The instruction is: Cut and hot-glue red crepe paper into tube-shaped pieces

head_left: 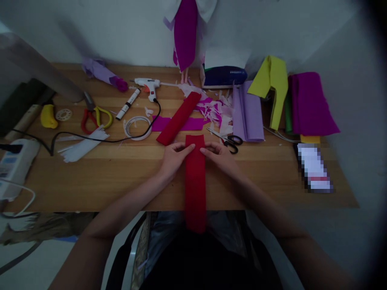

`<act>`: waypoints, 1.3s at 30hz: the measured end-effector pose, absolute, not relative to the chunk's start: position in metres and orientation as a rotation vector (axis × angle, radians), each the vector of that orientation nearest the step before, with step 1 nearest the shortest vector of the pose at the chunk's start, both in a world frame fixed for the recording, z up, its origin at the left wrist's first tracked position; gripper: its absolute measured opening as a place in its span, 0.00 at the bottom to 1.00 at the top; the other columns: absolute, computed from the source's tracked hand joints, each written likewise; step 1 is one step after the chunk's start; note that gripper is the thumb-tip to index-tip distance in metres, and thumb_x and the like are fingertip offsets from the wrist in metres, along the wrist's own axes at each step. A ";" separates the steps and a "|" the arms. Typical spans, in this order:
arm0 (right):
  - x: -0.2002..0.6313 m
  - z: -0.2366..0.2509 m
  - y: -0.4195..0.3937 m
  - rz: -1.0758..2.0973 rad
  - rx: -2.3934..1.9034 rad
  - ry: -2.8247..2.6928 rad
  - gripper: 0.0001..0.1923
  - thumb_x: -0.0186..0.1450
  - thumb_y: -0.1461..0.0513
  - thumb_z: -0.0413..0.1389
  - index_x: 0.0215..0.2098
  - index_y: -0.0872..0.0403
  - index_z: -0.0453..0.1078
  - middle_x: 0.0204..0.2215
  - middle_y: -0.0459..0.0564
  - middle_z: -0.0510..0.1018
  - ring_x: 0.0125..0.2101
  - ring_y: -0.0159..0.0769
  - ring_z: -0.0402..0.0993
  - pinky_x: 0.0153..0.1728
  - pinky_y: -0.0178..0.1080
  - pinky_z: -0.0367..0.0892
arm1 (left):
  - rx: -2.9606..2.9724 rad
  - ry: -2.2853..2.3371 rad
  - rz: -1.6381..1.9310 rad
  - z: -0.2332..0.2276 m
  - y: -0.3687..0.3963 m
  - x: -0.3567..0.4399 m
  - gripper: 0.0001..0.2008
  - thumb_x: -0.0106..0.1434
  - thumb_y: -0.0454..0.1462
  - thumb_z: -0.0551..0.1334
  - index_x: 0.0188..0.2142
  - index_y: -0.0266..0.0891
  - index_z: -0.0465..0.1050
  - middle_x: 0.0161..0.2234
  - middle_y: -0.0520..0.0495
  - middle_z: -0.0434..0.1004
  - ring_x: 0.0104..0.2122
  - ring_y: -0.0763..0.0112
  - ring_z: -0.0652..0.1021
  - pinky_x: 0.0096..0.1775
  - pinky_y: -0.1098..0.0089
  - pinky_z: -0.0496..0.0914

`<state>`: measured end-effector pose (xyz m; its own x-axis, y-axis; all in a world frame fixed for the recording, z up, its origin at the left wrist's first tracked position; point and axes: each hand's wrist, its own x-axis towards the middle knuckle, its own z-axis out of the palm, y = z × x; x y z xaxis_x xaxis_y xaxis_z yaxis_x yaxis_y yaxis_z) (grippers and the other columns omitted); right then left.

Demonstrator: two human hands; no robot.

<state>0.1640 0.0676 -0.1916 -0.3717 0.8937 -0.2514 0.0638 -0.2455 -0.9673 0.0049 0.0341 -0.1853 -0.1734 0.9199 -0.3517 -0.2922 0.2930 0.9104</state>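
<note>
Your left hand (173, 158) and right hand (220, 156) each pinch a side of a red crepe paper strip (195, 177), grips closed, holding it flat; it overhangs the surface's (105, 177) near edge, black scissors (231, 142) just beside.

- Table (99, 177): wood, light grain in long boards, smooth with a dull sheen.
- Red strip (195, 181): matt crepe-like paper, soft and unglazed, touched near its top by the left hand (173, 157) and right hand (220, 157).
- Second red strip (179, 119): same matt paper.
- Lilac sheet (248, 112): matt paper, faintly ribbed along its folds.
- Yellow-green sheet (273, 86) and magenta sheet (311, 104): matt, paper or felt; cannot tell which.
- Glue gun (148, 85): white plastic, smooth, slight gloss.
- Black scissors (229, 141): metal blades, glossy plastic handles.
- Tape roll (137, 128): pale, glossy-looking ring.
- Cord (90, 139): black, smooth, rubbery finish.
</note>
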 end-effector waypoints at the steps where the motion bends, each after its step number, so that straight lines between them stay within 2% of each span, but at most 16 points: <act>1: 0.164 -0.192 0.067 1.687 -1.206 -1.368 0.15 0.54 0.51 0.63 0.32 0.51 0.70 0.32 0.47 0.80 0.33 0.35 0.77 0.40 0.40 0.71 | 0.657 1.304 1.230 -0.186 0.034 0.005 0.10 0.47 0.42 0.72 0.27 0.39 0.79 0.30 0.49 0.81 0.31 0.70 0.78 0.38 0.68 0.72; 11: 0.165 -0.194 0.068 1.667 -1.262 -1.322 0.17 0.51 0.51 0.65 0.25 0.52 0.64 0.25 0.45 0.76 0.27 0.32 0.74 0.32 0.38 0.69 | 0.652 1.262 1.191 -0.186 0.034 0.006 0.12 0.48 0.44 0.72 0.28 0.39 0.80 0.32 0.47 0.82 0.31 0.68 0.78 0.38 0.68 0.72; 19: 0.166 -0.193 0.069 1.682 -1.269 -1.279 0.18 0.50 0.52 0.66 0.24 0.52 0.64 0.25 0.44 0.76 0.25 0.30 0.72 0.30 0.35 0.68 | 0.626 1.287 1.179 -0.186 0.035 0.005 0.17 0.42 0.46 0.74 0.23 0.36 0.76 0.26 0.50 0.79 0.26 0.73 0.75 0.34 0.71 0.70; 25: 0.165 -0.193 0.067 1.685 -1.269 -1.270 0.18 0.50 0.51 0.66 0.24 0.53 0.65 0.25 0.44 0.77 0.24 0.30 0.72 0.27 0.35 0.69 | 0.609 1.272 1.163 -0.188 0.035 0.005 0.17 0.42 0.46 0.74 0.27 0.35 0.78 0.28 0.49 0.80 0.27 0.73 0.76 0.35 0.71 0.70; 30: 0.165 -0.191 0.068 1.659 -1.256 -1.292 0.19 0.50 0.50 0.65 0.24 0.52 0.63 0.23 0.43 0.75 0.23 0.29 0.71 0.26 0.34 0.69 | 0.612 1.273 1.144 -0.187 0.036 0.005 0.18 0.44 0.47 0.73 0.24 0.37 0.74 0.26 0.52 0.78 0.27 0.75 0.75 0.34 0.74 0.68; 35: 0.166 -0.193 0.068 1.582 -1.254 -1.368 0.21 0.51 0.47 0.63 0.24 0.52 0.62 0.22 0.42 0.73 0.23 0.28 0.70 0.25 0.34 0.69 | 0.633 1.198 0.930 -0.182 0.032 0.007 0.20 0.47 0.46 0.74 0.35 0.36 0.78 0.34 0.46 0.82 0.31 0.70 0.78 0.36 0.71 0.70; 39: 0.169 -0.192 0.071 1.511 -1.291 -1.520 0.22 0.53 0.44 0.60 0.25 0.52 0.63 0.23 0.44 0.73 0.22 0.29 0.70 0.25 0.35 0.70 | 0.621 1.123 0.780 -0.183 0.029 0.006 0.20 0.48 0.45 0.73 0.37 0.35 0.78 0.35 0.43 0.82 0.31 0.68 0.80 0.38 0.69 0.72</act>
